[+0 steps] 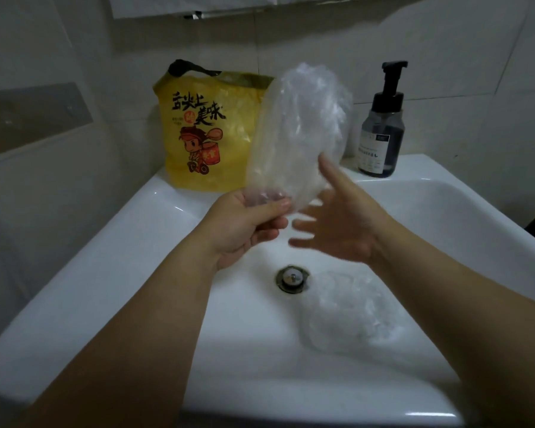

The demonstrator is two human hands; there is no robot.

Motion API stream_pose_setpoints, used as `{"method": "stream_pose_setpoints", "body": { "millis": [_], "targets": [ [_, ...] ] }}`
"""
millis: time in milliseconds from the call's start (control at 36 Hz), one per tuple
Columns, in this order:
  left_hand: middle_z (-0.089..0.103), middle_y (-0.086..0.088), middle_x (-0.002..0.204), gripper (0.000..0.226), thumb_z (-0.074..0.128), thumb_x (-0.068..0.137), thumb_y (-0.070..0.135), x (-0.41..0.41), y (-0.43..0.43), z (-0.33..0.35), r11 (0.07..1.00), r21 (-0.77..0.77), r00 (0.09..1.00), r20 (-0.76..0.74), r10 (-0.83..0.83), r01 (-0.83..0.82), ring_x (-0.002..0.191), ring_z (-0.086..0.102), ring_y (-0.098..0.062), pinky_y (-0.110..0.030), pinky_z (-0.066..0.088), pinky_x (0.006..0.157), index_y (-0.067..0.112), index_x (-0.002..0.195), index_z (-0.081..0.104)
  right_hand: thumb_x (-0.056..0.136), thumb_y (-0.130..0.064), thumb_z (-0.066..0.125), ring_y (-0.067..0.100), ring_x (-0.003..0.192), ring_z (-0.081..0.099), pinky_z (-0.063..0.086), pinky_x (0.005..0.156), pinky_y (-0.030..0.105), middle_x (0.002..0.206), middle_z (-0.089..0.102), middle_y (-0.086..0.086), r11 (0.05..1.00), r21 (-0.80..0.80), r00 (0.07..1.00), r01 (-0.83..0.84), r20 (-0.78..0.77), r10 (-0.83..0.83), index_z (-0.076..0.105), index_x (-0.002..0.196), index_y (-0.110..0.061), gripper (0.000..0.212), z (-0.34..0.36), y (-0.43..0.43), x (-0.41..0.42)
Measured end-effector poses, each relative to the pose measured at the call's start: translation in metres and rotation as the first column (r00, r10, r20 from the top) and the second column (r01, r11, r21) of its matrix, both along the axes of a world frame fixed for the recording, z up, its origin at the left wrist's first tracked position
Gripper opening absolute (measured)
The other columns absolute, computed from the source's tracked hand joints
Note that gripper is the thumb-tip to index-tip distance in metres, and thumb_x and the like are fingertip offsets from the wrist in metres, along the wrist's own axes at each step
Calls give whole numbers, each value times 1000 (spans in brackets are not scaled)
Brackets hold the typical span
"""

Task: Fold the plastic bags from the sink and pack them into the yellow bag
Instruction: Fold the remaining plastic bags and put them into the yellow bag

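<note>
Item: clear bag (297, 131) | your left hand (244, 223) pinches its lower end, film standing above the pinch | right hand (337, 230) spread, empty, beside it, perhaps brushing film (blurred) | smooth upward from the pinch before folding | yellow bag (204, 134) behind the grip.
</note>
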State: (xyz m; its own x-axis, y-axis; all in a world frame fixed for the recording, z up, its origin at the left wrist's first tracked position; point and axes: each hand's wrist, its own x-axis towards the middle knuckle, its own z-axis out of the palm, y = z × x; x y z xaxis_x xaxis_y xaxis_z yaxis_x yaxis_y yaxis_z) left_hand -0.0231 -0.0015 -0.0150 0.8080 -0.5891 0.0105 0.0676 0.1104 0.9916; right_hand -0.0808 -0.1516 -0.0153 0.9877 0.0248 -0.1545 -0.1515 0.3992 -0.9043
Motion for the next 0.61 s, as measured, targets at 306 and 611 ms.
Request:
{"method": "stream_pose_setpoints", "body": {
  "millis": [306, 611],
  "targets": [
    [71, -3, 75, 11, 70, 84, 2, -4, 0, -11, 940, 308, 987, 8, -160, 150, 60, 67, -5, -14, 50, 51, 6, 94, 68, 86, -32, 55, 18, 78, 61, 48, 82, 32, 84, 64, 5, 996, -12, 993, -90, 77, 91, 62, 88, -13, 20, -3, -3, 9],
    [73, 1, 72, 7, 75, 82, 10, 2, 6, -24, 800, 579, 974, 38, -222, 159, 64, 69, -6, -17, 53, 58, 14, 85, 70, 92, -41, 49, 32, 121, 55, 39, 106, 48, 110, 67, 11, 989, 124, 992, 81, 90, -93, 60, 114, -9, 40, 12, -29, 0]
  ]
}}
